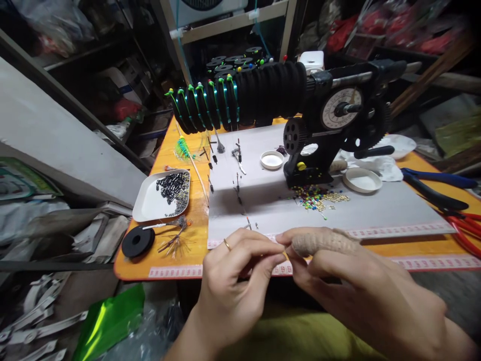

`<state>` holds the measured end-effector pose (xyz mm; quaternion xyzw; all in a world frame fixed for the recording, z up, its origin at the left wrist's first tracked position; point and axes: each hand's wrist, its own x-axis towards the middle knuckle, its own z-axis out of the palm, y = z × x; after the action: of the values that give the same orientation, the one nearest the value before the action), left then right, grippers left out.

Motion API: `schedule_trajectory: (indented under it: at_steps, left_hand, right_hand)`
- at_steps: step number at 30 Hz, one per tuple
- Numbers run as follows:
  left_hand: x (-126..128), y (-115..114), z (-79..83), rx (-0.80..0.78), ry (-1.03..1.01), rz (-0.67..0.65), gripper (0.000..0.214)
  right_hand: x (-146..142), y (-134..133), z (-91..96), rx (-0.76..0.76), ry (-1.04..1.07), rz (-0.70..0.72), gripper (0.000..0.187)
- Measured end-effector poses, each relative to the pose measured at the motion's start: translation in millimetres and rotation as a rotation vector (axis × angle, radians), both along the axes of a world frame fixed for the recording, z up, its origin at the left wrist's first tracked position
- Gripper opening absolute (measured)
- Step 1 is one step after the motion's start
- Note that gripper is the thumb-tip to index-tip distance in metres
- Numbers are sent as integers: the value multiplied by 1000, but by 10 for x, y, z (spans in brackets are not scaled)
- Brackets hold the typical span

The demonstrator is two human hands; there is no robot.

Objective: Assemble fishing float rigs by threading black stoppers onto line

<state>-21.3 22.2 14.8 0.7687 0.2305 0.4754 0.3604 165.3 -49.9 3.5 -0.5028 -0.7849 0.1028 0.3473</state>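
Note:
My left hand (240, 281), with a ring on one finger, is closed in a pinch over the table's front edge. Close against its fingertips, my right hand (345, 281) is also pinched, one finger wrapped in beige tape. Whatever sits between the fingertips is too small or hidden to make out. Just beyond the hands is a white board (263, 210), where thin line with small dark pieces (239, 199) hangs down from a row of black spools (203, 108). Colourful beads and small brass-coloured parts (315, 198) lie heaped by the base of a black hand-cranked winding machine (341, 115).
At left stand a white tray (145, 200) of black and grey pieces and a black spool (138, 241). Two round white dishes (272, 160) are on the board. Blue-handled pliers (439, 183) and a red-handled tool (468, 233) lie right. A pink measuring tape (176, 272) runs along the front edge.

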Motion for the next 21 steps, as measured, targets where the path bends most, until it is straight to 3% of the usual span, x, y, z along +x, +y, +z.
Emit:
schedule_trajectory:
  at_steps: [5,10,16,18,21]
  left_hand:
    - [-30,-7,12,-74,-5,-8,10]
    - [-44,-10,17,-280,-62,-14,9]
    - [-38,-16,-1,-390,-159,-31,10]
    - [-33,-24,-3,-403,-159,-25,8]
    - [-32,-31,21,-458,-117,-29,7]
  right_hand:
    - [-42,-8,-12,123,161,11,16]
    - [-154,45,90,212,309,-130,35]
    - [-266,137,232,57,266,-146,18]
    - [-287,159,220,92,260,-156,18]
    - [-290,152,175,295,134,-157,21]
